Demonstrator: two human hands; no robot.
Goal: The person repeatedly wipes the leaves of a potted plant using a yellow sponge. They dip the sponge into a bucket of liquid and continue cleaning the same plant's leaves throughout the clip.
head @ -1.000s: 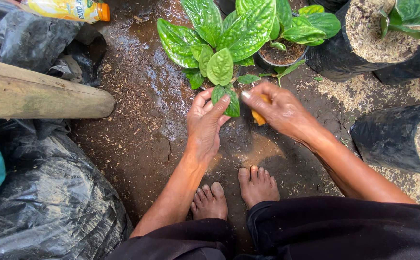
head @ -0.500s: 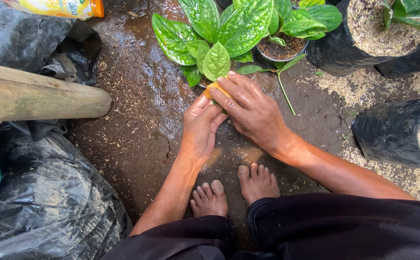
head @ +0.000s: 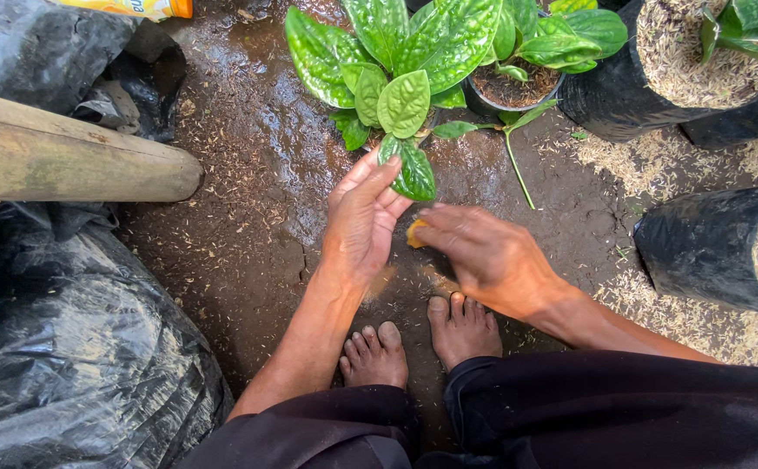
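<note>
My left hand [head: 363,221] reaches forward over wet dark soil, palm up, its fingertips under a low green leaf [head: 414,172] of a leafy plant [head: 400,61]. My right hand [head: 481,256] is beside it with fingers closed around a small yellow-orange object [head: 415,233]; what the object is cannot be told. The plant has broad veined leaves and stands just beyond both hands, next to a small round pot [head: 511,91] of dark soil. My bare feet [head: 418,343] rest on the ground below the hands.
A thick wooden pole [head: 66,161] lies at the left above black plastic sacks [head: 75,347]. Black grow bags [head: 709,247] topped with rice husk stand at the right and top right. A yellow bottle [head: 135,7] lies at the top left. A loose leaf stem [head: 513,161] lies on the ground.
My right hand has drawn back toward me and to the right with the yellow-orange object. My left hand has turned palm up and lifted the low leaf.
</note>
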